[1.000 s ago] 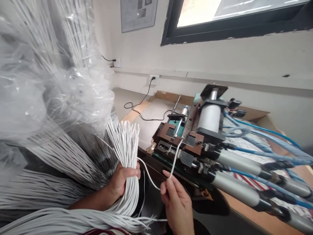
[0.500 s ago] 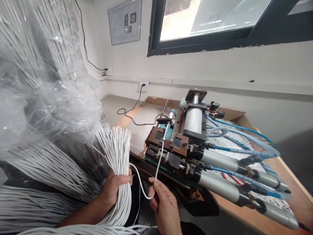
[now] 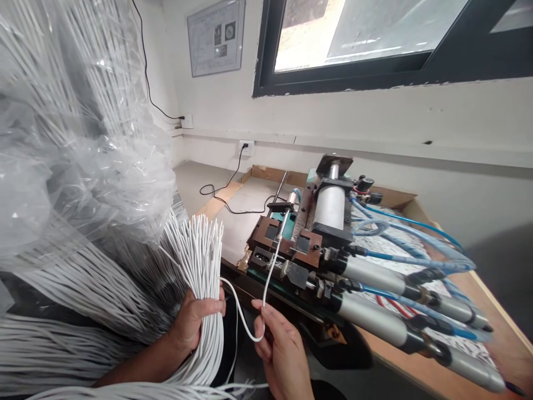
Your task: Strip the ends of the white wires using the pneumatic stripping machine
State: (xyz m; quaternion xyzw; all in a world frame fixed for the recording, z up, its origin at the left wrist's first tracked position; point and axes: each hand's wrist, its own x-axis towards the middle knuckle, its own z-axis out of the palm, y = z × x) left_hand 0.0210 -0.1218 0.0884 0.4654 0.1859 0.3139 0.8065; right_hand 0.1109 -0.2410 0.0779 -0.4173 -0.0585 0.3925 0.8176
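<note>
My left hand [image 3: 195, 319] is wrapped round a thick bundle of white cables [image 3: 204, 261], whose cut ends fan out above the thumb. Between the thumb and fingers of my right hand [image 3: 281, 344] is pinched a single white cable [image 3: 271, 272]. This cable loops down from beside the bundle and rises through my fingers. Its upper end reaches in between the brown jaw blocks of a pneumatic machine [image 3: 291, 241], where the tip is hidden.
Silver air cylinders [image 3: 375, 316] with blue hoses [image 3: 416, 253] fill the right side of the wooden-edged bench [image 3: 470, 355]. At left stand large bundles of cables [image 3: 83, 278], partly wrapped in clear plastic [image 3: 125, 178]. A black power cord [image 3: 233, 208] crosses the bench behind the machine.
Both hands keep their grip and almost the same place. The single cable bows slightly more below the machine. The view has shifted a little.
</note>
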